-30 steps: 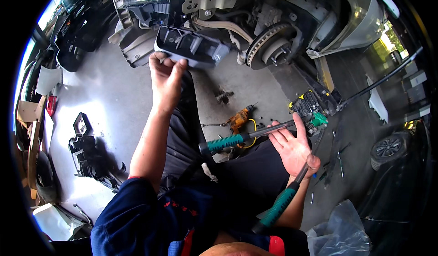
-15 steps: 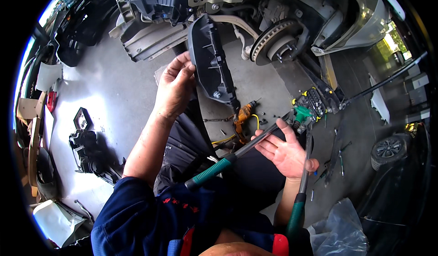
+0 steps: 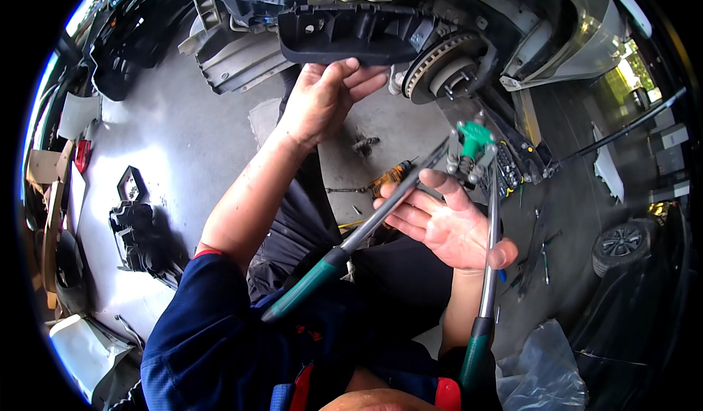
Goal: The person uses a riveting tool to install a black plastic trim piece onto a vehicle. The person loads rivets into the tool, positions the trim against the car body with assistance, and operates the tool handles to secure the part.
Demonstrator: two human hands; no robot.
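My left hand point(image 3: 326, 100) is closed on the lower edge of a long black plastic bracket point(image 3: 344, 41), thumb in front. The bracket lies crosswise, its ribbed side up, in front of the car's exposed front end and left of the brake disc point(image 3: 432, 71). Whether it touches the car I cannot tell. My right hand point(image 3: 443, 224), palm up, bears a long-handled hand riveter point(image 3: 474, 140) with a green head and green grips. Its fingers pass behind one lever and its thumb hooks the other; the levers stand spread apart, and the head points toward the brake disc.
An orange drill point(image 3: 392, 177) lies on the floor beyond my knees. A tool set point(image 3: 509, 169) sits right of the riveter, with loose tools scattered nearby. Black plastic parts point(image 3: 135, 232) lie at left, clear plastic sheeting point(image 3: 542, 371) at lower right, beside a dark car.
My left hand has moved up and right, turning the bracket from upright to crosswise near the car. The riveter has swung, its head lifting away from the tool set; my right hand shifted slightly left.
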